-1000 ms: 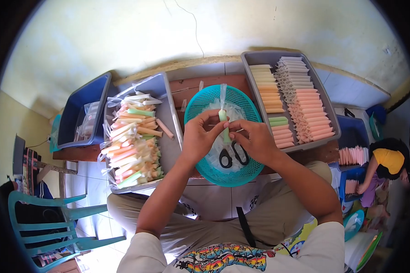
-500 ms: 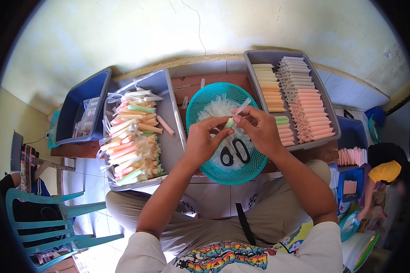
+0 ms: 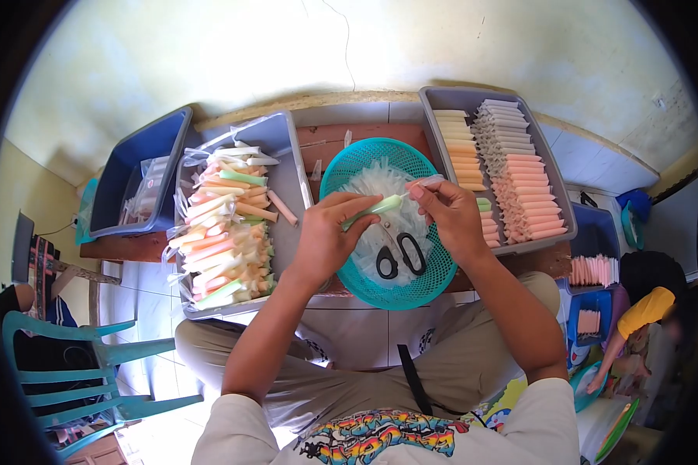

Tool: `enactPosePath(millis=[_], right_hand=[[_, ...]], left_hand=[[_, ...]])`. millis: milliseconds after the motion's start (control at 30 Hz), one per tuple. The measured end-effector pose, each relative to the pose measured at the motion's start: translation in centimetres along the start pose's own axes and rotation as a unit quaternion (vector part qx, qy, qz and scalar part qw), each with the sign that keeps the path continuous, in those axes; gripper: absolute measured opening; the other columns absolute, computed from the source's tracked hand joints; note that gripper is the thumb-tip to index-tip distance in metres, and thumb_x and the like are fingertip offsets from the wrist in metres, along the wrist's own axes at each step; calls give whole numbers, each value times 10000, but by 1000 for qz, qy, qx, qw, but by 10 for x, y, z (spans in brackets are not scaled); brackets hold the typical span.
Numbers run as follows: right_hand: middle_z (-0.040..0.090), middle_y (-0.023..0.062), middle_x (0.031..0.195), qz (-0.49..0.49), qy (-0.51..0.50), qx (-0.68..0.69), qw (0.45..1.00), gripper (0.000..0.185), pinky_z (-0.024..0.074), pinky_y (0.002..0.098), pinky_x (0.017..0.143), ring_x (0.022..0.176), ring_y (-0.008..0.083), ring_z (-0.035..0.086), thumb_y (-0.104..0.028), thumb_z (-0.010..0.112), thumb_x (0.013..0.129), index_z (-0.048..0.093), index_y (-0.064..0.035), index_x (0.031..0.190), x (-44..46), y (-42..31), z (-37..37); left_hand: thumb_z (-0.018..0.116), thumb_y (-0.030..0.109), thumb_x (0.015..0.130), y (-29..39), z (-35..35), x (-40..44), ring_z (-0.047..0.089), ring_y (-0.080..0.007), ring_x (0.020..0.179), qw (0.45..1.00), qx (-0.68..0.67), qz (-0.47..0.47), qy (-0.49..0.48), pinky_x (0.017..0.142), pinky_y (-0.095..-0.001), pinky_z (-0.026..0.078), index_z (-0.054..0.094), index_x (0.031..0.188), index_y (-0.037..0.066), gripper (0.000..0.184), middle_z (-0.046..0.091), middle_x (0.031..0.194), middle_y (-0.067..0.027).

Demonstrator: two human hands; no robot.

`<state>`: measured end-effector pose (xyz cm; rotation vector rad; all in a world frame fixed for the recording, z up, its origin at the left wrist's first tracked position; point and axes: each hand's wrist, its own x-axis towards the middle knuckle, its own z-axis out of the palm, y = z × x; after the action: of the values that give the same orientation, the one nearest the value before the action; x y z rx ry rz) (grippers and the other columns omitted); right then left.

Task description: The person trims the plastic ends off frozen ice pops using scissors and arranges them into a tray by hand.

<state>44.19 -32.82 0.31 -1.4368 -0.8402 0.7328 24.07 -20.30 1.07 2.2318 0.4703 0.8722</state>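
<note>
My left hand [image 3: 324, 239] is closed around a green ice pop [image 3: 383, 205] in a clear plastic sleeve, above the basket. My right hand [image 3: 451, 219] pinches the sleeve's clear end, which stretches taut from the pop. Below both hands, the turquoise mesh basket [image 3: 347, 280] holds a heap of clear plastic strips [image 3: 381, 175] and black-handled scissors [image 3: 412, 254]. To the left, a grey tray [image 3: 288, 174] carries a loose pile of pastel ice pops [image 3: 223, 213]. On the right, another grey tray [image 3: 560, 172] has ice pops [image 3: 531, 182] in neat rows.
A dark blue bin [image 3: 108, 190] with packed pops stands at far left, near a teal chair [image 3: 62, 378]. At far right are blue bins [image 3: 589, 225] of pink pops and another person in a yellow sleeve [image 3: 645, 310], reaching toward a teal basin [image 3: 585, 397].
My hands have moved apart, the right one outward with the sleeve's end. More of the green ice pop shows, now lying nearly level. The other person's arm has shifted.
</note>
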Motion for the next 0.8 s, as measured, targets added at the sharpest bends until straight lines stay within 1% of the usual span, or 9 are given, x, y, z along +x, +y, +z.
enactPosePath(millis=[133, 333, 433, 500, 533, 600, 633, 700, 800], right_hand=[[755, -10, 917, -10, -11, 0, 1000, 295, 486, 229, 653, 757, 56, 620, -316, 783, 1014, 823, -46, 1126, 0, -5, 5], [761, -4, 979, 4, -47, -2, 999, 325, 516, 240, 685, 778, 65, 636, -299, 734, 1049, 789, -45, 1244, 3, -1, 5], [769, 54, 1037, 54, -80, -54, 994, 399, 562, 278, 734, 829, 107, 691, -296, 759, 1022, 747, -39, 1327, -2, -1, 6], [754, 165, 1137, 18, -110, -198, 974, 530, 609, 368, 786, 890, 234, 758, -273, 793, 970, 668, 14, 1398, -12, 4, 9], [754, 165, 1137, 20, -111, -199, 973, 530, 609, 368, 786, 890, 234, 758, -273, 793, 970, 668, 14, 1398, -17, 14, 10], [694, 262, 1219, -164, -122, -470, 859, 639, 624, 459, 819, 951, 385, 760, -243, 813, 914, 591, 69, 1425, -26, 32, 15], [694, 262, 1219, -162, -121, -469, 860, 639, 624, 459, 819, 951, 385, 760, -243, 813, 914, 591, 69, 1425, -31, 32, 17], [658, 287, 1242, -20, -174, -510, 842, 744, 610, 492, 912, 1056, 471, 704, -222, 848, 860, 528, 101, 1448, -38, 29, 28], [633, 295, 1271, 19, -192, -517, 834, 797, 609, 500, 913, 1083, 467, 703, -233, 854, 856, 480, 115, 1468, -36, 29, 38]], left_hand=[[869, 70, 861, -2, -4, 0, 775, -275, 938, 1000, 7, 19, 17, 813, -366, 612, 814, 1233, 121, 379, 798, 1102, -115], [867, 54, 844, -8, 0, -3, 757, -294, 937, 998, 30, 28, 48, 815, -392, 610, 808, 1197, 90, 359, 792, 1078, -121], [881, 66, 843, -12, -6, -1, 779, -277, 949, 997, 43, -4, 63, 816, -367, 617, 820, 1204, 111, 369, 801, 1094, -120], [879, 73, 850, -16, -7, 1, 780, -278, 947, 993, 61, 23, 99, 803, -369, 616, 813, 1201, 91, 357, 802, 1084, -125], [879, 73, 850, -17, -7, 0, 780, -278, 947, 993, 60, 21, 99, 803, -369, 616, 813, 1201, 91, 357, 802, 1084, -125], [871, 75, 862, -19, -6, -1, 782, -279, 944, 993, 65, -4, 99, 798, -375, 614, 807, 1191, 75, 335, 802, 1078, -130], [871, 75, 862, -18, -6, -2, 782, -279, 944, 993, 65, -4, 97, 798, -375, 614, 807, 1191, 75, 335, 802, 1078, -130], [867, 72, 865, -16, -4, -2, 781, -290, 942, 992, 80, -5, 99, 806, -382, 612, 804, 1171, 67, 312, 800, 1068, -132], [864, 68, 865, -17, -4, -3, 778, -301, 941, 991, 86, 6, 103, 818, -389, 612, 802, 1159, 63, 301, 799, 1063, -132]])
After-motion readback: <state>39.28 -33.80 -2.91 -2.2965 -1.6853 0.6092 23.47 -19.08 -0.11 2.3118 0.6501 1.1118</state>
